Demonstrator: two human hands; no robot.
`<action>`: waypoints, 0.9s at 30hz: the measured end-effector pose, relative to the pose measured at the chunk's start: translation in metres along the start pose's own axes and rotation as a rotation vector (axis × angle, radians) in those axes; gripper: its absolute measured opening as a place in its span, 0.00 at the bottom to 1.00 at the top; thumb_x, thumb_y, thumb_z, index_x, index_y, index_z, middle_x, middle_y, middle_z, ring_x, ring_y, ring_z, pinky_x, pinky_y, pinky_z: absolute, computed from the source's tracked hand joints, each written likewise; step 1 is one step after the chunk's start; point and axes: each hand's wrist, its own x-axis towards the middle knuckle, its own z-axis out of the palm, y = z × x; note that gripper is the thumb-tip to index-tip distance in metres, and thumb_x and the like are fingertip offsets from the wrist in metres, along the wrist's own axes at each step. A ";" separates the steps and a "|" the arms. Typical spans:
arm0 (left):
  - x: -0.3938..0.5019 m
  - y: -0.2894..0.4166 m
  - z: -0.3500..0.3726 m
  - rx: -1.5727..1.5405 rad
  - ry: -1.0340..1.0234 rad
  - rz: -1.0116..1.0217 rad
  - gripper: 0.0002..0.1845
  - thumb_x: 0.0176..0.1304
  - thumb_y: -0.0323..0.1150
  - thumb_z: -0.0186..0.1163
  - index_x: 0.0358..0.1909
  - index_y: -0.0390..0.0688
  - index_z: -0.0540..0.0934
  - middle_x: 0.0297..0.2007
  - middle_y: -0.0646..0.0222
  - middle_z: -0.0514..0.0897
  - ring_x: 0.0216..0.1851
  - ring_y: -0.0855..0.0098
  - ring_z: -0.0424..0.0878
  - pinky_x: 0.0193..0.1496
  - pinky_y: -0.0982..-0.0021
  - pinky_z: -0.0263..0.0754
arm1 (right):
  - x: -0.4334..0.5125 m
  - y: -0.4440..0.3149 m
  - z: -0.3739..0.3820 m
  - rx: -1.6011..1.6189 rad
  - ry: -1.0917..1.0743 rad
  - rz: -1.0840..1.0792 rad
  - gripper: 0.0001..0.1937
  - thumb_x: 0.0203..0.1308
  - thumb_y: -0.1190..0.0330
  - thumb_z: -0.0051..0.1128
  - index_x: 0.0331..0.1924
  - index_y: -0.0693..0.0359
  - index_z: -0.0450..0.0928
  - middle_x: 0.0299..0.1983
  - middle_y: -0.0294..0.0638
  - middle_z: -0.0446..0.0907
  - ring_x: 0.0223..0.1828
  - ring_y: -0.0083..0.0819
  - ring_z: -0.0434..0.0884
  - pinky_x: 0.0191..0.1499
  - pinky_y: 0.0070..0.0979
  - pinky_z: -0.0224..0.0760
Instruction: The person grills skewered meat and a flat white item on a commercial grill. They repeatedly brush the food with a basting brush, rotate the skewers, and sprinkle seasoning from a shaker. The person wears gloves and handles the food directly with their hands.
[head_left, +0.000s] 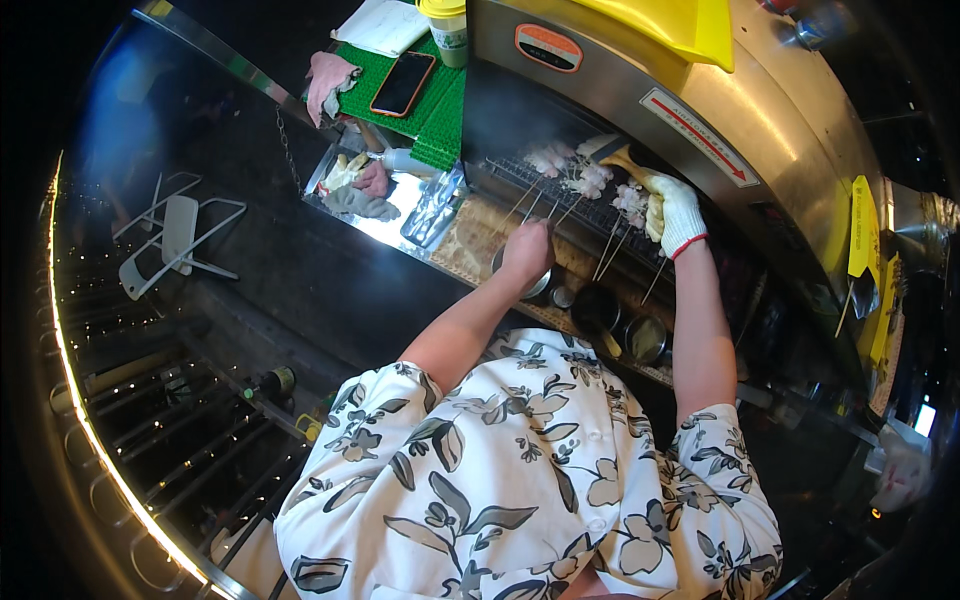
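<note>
My bare left hand (528, 251) is closed around the lower ends of skewers at the front edge of the grill. Pale meat skewers (589, 180) lie on the black wire grate (517, 171), their sticks pointing towards me. My right hand (673, 214), in a white knitted glove with a red cuff, grips the wooden handle of a flat brush (619, 156). The brush's bristles are over the meat at the back of the grate. Another group of meat skewers (630, 201) lies just left of the glove. Some finger detail of my left hand is hidden.
A stainless steel hood (637, 75) overhangs the grate. Metal containers (645, 337) stand along the near ledge. On the left are a foil-lined tray (375, 225) with gloves and cloths, and green matting (360, 82) bearing a phone (403, 84) and a lidded cup (448, 34). A folding chair (180, 232) is farther left.
</note>
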 end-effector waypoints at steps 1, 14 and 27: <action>0.000 -0.001 0.001 0.008 -0.005 -0.005 0.06 0.57 0.27 0.51 0.28 0.36 0.77 0.29 0.45 0.79 0.35 0.44 0.79 0.39 0.50 0.74 | -0.008 0.001 0.006 -0.023 0.019 -0.053 0.07 0.63 0.67 0.50 0.33 0.57 0.79 0.08 0.28 0.59 0.03 0.19 0.54 0.06 0.22 0.44; -0.006 0.012 -0.017 -0.032 0.048 0.014 0.04 0.55 0.25 0.52 0.29 0.36 0.76 0.29 0.47 0.79 0.35 0.45 0.78 0.38 0.52 0.73 | -0.075 0.019 -0.043 0.411 -0.128 -0.180 0.09 0.65 0.67 0.48 0.37 0.61 0.78 0.08 0.30 0.58 0.04 0.21 0.54 0.08 0.21 0.44; 0.014 -0.001 -0.008 -0.584 -0.317 -0.297 0.10 0.63 0.33 0.61 0.43 0.38 0.82 0.34 0.65 0.86 0.36 0.75 0.83 0.39 0.70 0.76 | -0.087 0.052 -0.059 0.458 -0.084 -0.108 0.16 0.70 0.64 0.41 0.53 0.63 0.74 0.08 0.27 0.53 0.05 0.19 0.51 0.09 0.20 0.44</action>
